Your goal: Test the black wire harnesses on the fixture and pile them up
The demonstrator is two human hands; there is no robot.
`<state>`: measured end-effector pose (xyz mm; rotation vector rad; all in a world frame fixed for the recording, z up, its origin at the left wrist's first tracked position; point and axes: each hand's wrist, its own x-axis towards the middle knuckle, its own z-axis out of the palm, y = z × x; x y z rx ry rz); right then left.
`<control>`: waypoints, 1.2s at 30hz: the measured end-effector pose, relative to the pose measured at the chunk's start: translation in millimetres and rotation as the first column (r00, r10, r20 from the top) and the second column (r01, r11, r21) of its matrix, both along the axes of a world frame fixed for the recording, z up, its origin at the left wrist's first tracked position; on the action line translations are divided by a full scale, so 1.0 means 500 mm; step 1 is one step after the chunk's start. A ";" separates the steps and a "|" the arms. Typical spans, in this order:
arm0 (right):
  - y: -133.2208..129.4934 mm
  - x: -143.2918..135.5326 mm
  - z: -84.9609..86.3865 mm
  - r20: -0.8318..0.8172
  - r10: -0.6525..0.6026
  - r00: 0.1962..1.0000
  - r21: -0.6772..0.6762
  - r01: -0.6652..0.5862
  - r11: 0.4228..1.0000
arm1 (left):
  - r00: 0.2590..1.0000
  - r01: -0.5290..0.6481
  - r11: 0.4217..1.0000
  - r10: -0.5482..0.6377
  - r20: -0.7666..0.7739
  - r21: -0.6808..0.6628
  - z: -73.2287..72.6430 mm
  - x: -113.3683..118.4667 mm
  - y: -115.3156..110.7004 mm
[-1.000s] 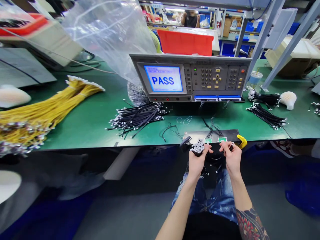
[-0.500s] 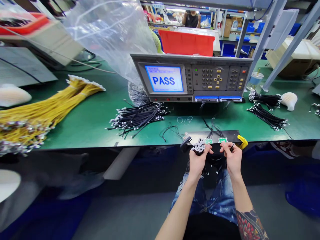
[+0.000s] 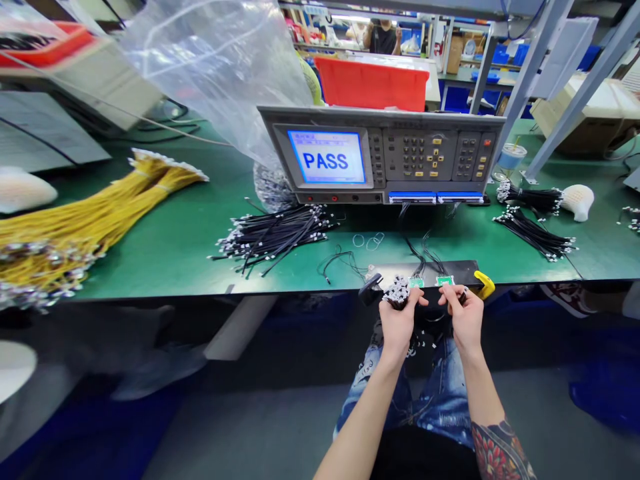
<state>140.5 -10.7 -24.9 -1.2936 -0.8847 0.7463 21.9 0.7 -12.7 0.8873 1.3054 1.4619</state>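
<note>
My left hand (image 3: 399, 325) is closed around a bundle of black cables (image 3: 397, 293), whose white connector ends point up; the rest of the bundle hangs below over my lap. Its thumb and fingertips are close to a small green circuit board (image 3: 416, 283) at the table edge. My right hand (image 3: 465, 317) pinches what looks like a black cable (image 3: 463, 295), just in front of a second green circuit board (image 3: 445, 281). Its fingers partly hide the cable end. Dark wires run from both boards toward the grey tester (image 3: 320, 117), which displays PASS.
A pile of black cables (image 3: 280, 233) lies left of the tester, with bundled yellow cables (image 3: 100, 213) farther left. More black cable bundles (image 3: 537, 233) lie at right. A yellow clamp handle (image 3: 484, 285) and a black clamp handle (image 3: 371, 289) flank the boards. A red bin (image 3: 373, 83) stands behind.
Both hands hold nearly the same position and grip. The small green light on the tester's panel no longer glows; the PASS display remains. The view has shifted very slightly.
</note>
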 end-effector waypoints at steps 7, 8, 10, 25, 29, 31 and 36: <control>-0.001 0.005 -0.003 -0.073 0.049 0.996 -0.049 -0.053 0.997 | 0.999 0.017 1.000 -0.017 0.045 0.001 0.002 -0.001 0.004; -0.002 0.005 -0.002 -0.105 0.067 0.992 -0.060 -0.074 0.995 | 0.998 0.042 0.999 -0.042 0.048 0.000 0.004 -0.005 0.004; -0.006 0.005 0.003 -0.191 0.138 0.972 -0.076 -0.155 0.985 | 0.994 0.101 0.995 -0.101 0.049 -0.001 0.008 -0.017 0.001; -0.050 0.025 0.077 -0.126 0.475 0.871 0.037 -0.475 0.879 | 0.658 0.752 0.631 -0.711 0.246 -0.188 0.076 -0.073 -0.063; -0.048 0.026 0.070 -0.138 0.550 0.823 0.031 -0.552 0.833 | 0.510 0.859 0.493 -0.794 0.331 -0.141 0.083 -0.073 -0.065; -0.047 0.031 0.064 -0.194 0.590 0.784 0.030 -0.596 0.803 | 0.462 0.885 0.447 -0.817 0.345 -0.126 0.082 -0.075 -0.065; -0.046 0.040 0.057 -0.145 0.590 0.794 0.065 -0.587 0.807 | 0.470 0.882 0.452 -0.825 0.313 -0.135 0.082 -0.073 -0.066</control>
